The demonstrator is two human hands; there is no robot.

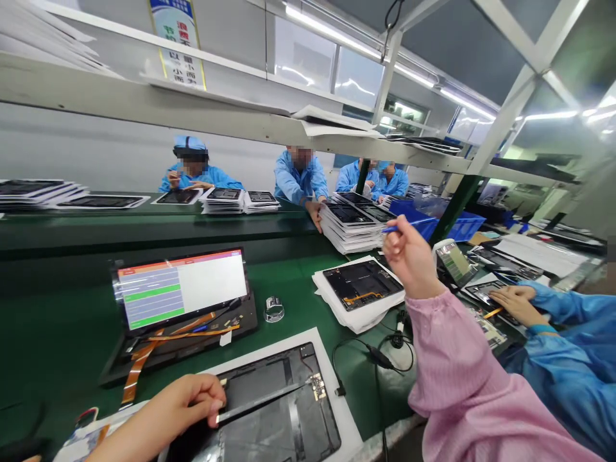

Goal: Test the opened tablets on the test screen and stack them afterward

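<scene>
A tablet housing (269,430) with its dark inside showing lies on a white sheet (344,417) in front of me. Across it, a grey flat ribbon cable (264,403) slants up to a small circuit board (317,387) at the right side. My left hand (199,398) rests over the housing's left part, its fingers closed at the cable's lower end. Raised at the right, my right hand (411,256), in a pink sleeve, pinches a thin blue pen-like tool (391,228), well away from the tablet.
A lit test screen (183,292) with orange ribbon cables stands at the left. Clear tape (274,309), a stacked tablet housing (360,282) and a black cable (380,356) lie beyond. A co-worker's hands (517,301) are at the right. A shelf beam (231,125) crosses above.
</scene>
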